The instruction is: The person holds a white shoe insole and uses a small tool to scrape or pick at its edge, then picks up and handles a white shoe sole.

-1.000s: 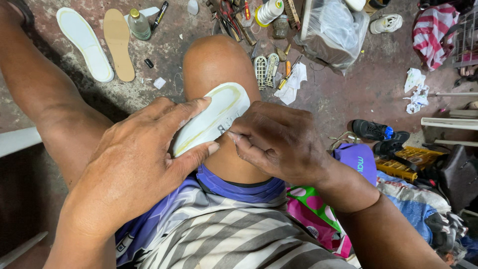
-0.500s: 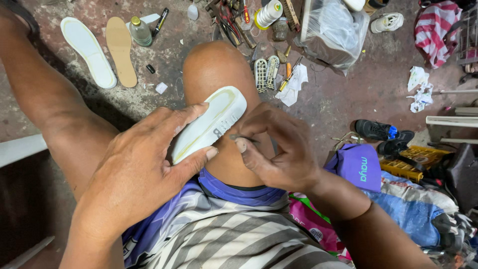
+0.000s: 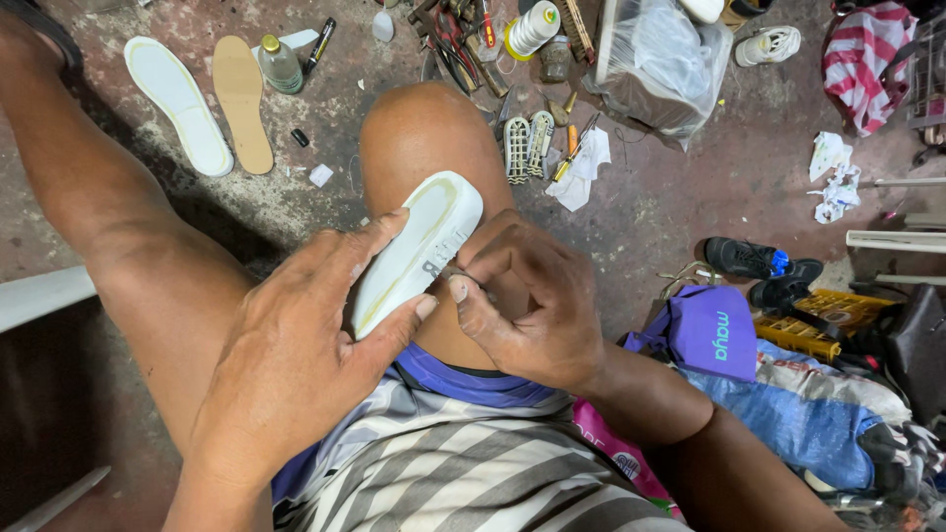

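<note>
A white shoe sole rests lengthwise on my right knee, its hollow side up. My left hand clasps the sole's near end, thumb on its right edge and fingers over its left edge. My right hand is closed beside the sole's right edge, pinching a thin tool whose tip touches the rim; the tool itself is almost hidden by the fingers. My left leg stretches out to the left.
On the concrete floor lie a white insole, a tan insole, a small bottle, a thread spool, hand tools, a plastic bag, a white rag, black shoes and a purple bag.
The view has shifted slightly. My right hand has drawn a little closer to the sole's edge, and both hands keep their hold.
</note>
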